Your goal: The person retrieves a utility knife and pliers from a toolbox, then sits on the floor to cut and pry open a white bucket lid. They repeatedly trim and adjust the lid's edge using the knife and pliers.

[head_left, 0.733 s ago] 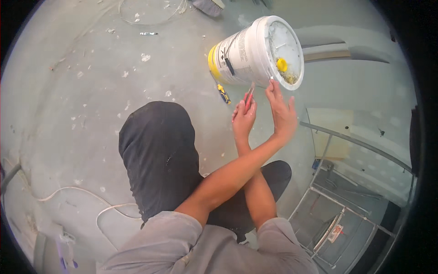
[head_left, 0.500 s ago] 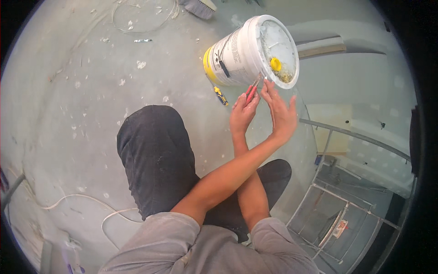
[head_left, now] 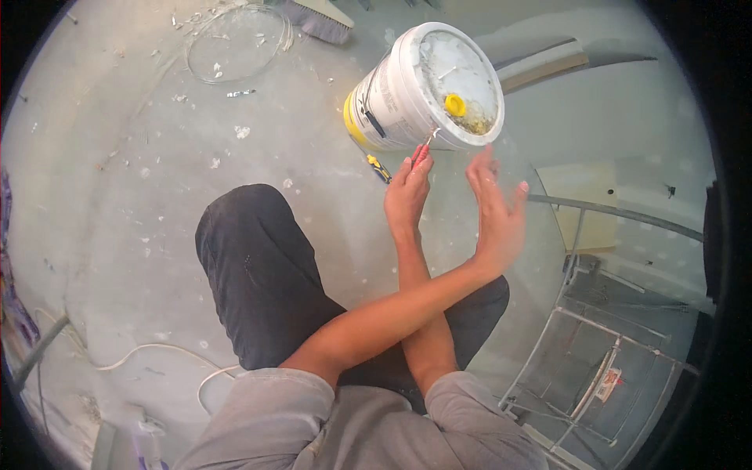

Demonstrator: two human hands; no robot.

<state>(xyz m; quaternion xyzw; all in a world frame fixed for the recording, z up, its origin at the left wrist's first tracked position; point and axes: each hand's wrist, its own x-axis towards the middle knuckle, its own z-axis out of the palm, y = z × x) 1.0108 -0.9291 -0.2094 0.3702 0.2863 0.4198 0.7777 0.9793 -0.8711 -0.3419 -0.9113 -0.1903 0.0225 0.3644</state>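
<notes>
My forearms cross over my knees. My right hand (head_left: 406,200) is closed around the red-handled pliers (head_left: 421,155), with their metal tip up against the side of a white bucket (head_left: 403,86) just under the lid's rim. Farther right, my left hand (head_left: 497,219) holds nothing; its fingers are apart, a little blurred, just below the bucket's edge. The lid (head_left: 454,66) is dusty and carries a yellow cap (head_left: 455,105). A screwdriver with a yellow and black handle (head_left: 379,168) lies on the floor beside the bucket's base.
Dried flecks dot the grey floor (head_left: 157,235). A brush (head_left: 319,19) and a loop of thin wire (head_left: 235,47) lie at the back. Metal scaffold framing (head_left: 576,329) rises on the right. A pale cable (head_left: 157,346) runs at the lower left.
My left hand has moved right, away from the pliers and the bucket's rim. My right hand keeps the pliers at the bucket. The view has shifted slightly.
</notes>
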